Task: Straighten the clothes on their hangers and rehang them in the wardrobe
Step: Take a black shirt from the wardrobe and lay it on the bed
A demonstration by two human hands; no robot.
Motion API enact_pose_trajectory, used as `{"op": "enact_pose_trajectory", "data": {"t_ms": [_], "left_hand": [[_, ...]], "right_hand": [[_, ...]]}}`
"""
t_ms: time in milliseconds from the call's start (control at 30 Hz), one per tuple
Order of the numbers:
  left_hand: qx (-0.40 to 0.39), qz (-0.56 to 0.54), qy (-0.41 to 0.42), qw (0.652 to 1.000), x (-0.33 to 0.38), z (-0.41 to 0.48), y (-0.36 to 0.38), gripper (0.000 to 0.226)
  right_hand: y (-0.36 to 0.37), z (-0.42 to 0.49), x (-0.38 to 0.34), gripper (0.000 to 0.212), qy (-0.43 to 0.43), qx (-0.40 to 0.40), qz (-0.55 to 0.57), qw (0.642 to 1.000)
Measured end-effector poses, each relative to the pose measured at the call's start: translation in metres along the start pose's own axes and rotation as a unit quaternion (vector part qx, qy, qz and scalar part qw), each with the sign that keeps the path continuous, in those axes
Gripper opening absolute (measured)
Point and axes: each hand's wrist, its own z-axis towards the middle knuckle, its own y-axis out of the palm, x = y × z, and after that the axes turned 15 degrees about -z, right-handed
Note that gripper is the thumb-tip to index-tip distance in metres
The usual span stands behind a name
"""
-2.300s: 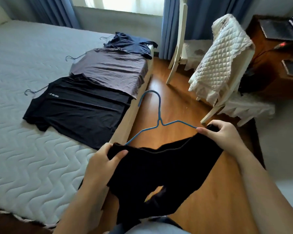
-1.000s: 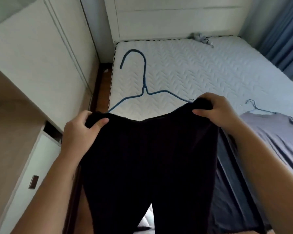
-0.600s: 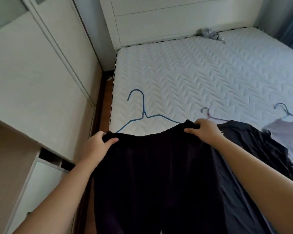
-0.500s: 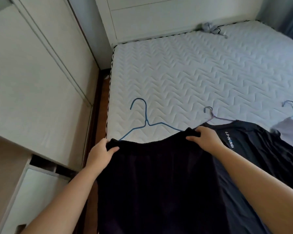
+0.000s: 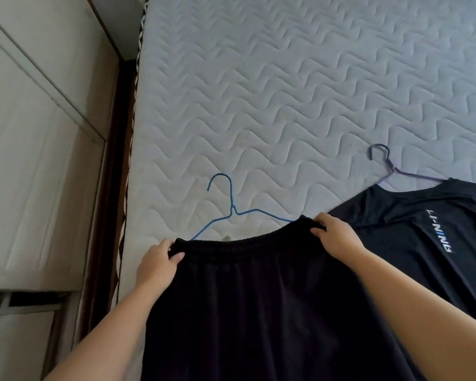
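**Black pants held by the waistband on a blue hanger, at the bed's edge**

I have the black pants (image 5: 259, 298) stretched between both hands by their elastic waistband. My left hand (image 5: 157, 261) pinches the left end, thumb on top and fingers curled under. My right hand (image 5: 337, 237) grips the right end the same way. The blue hanger (image 5: 232, 213) sticks out above the waistband with its hook pointing away from me, and both its arms run under the fabric. The whole bundle sits over the near left part of the bed (image 5: 286, 92). I cannot tell whether it rests on the mattress or hangs just above it. The legs run out of view at the bottom.

I judge this to be the straightening step: getting the waistband even across the hanger. It dips in the middle, so the next move probably calls for pulling the two ends level. One hand then has to come free to take the hook without the pants sliding off the thin wire.

Just beside my right hand lies a black T-shirt (image 5: 423, 229) on a purple hanger (image 5: 393, 169), close enough to snag. To the left stand white panelled doors (image 5: 39, 160), likely the wardrobe, and they look shut. That would have to be dealt with before anything can be hung inside.
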Motion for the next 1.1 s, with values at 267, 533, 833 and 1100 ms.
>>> {"op": "enact_pose_trajectory", "data": {"t_ms": [267, 533, 833, 1100], "left_hand": [[0.056, -0.138, -0.019, 0.989, -0.053, 0.033, 0.029, 0.026], [0.024, -0.095, -0.062, 0.993, -0.039, 0.030, 0.022, 0.030], [0.043, -0.050, -0.018, 0.998, -0.005, -0.085, -0.004, 0.052], [-0.012, -0.256, -0.170, 0.952, -0.044, -0.273, -0.011, 0.031]], "right_hand": [[0.057, 0.034, 0.007, 0.033, 0.083, 0.063, 0.009, 0.995], [0.052, 0.029, -0.007, 0.036, 0.121, 0.008, 0.007, 0.993], [0.027, -0.091, -0.005, 0.055, 0.144, -0.018, 0.023, 0.989], [0.037, -0.280, 0.091, 0.038, 0.242, -0.066, 0.150, 0.956]]}}
